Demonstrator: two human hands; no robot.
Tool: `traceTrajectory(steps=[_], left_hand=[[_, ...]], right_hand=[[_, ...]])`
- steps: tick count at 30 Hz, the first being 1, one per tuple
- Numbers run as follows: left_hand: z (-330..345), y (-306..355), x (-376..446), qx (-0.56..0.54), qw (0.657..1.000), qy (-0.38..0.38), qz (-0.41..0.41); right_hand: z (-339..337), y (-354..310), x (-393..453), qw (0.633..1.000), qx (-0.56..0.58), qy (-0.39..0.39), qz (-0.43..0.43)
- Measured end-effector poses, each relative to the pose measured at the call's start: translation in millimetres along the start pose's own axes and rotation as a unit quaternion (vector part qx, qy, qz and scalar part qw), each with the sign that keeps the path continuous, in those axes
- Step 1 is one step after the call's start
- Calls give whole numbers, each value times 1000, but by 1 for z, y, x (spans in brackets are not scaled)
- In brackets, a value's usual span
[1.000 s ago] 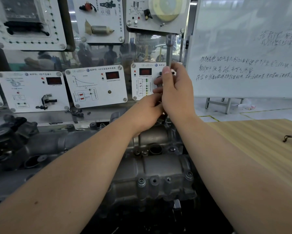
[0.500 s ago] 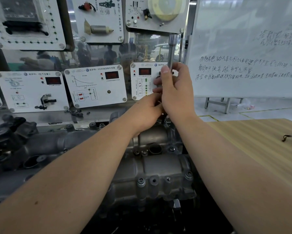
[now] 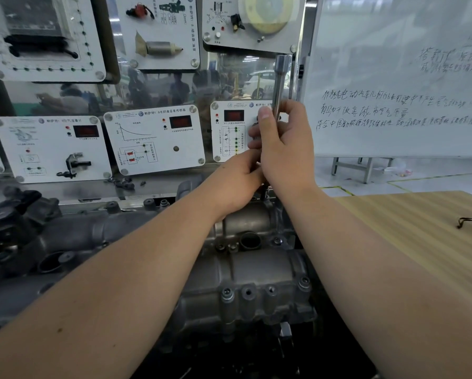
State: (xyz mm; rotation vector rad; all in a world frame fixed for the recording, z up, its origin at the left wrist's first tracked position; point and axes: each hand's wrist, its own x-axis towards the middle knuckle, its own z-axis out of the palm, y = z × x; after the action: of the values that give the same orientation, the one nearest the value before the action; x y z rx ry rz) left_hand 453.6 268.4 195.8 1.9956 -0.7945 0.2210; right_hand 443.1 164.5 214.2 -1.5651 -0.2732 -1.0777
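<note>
Your right fingers (image 3: pixel 256 132) were curled tight round a steel socket bar (image 3: pixel 280 77), with the thumb laid up along its shaft, so your right hand (image 3: pixel 286 149) gripped the bar a little below its middle. The bar stood nearly upright, its thick socket end at the top, clear of your fist. Its lower end dropped behind your palm toward the top of the engine block (image 3: pixel 256 269).

Your left hand (image 3: pixel 237 184) sat just beneath the right one, touching it, at the foot of the bar. Its fingers were tucked out of sight behind the right hand, so I cannot tell whether they held the bar or only steadied it.

The engine block lay in front of you under both forearms, grey and bolted along its near edge. Behind it stood a row of white sensor panels (image 3: pixel 152 138) with red displays. To your right was the wooden counter (image 3: pixel 420 228), with a dark cord (image 3: pixel 469 220) lying near its far edge, and beyond it a whiteboard (image 3: pixel 393 77) covered in handwriting.
</note>
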Motion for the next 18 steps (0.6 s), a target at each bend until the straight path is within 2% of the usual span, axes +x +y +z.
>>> traceTrajectory(steps=[7,14,18], left_hand=[[0,1,-1,-5,1000,-8,-8],[1,-1,1,-3,1000,-4,3],[1,-1,0,-19,1000,-12,0]], right_hand=[[1,0,1,999,-39,-5,-11],[0,2,1,1000,-10,-3,3],[0,1,2,999,-43,-1,-12]])
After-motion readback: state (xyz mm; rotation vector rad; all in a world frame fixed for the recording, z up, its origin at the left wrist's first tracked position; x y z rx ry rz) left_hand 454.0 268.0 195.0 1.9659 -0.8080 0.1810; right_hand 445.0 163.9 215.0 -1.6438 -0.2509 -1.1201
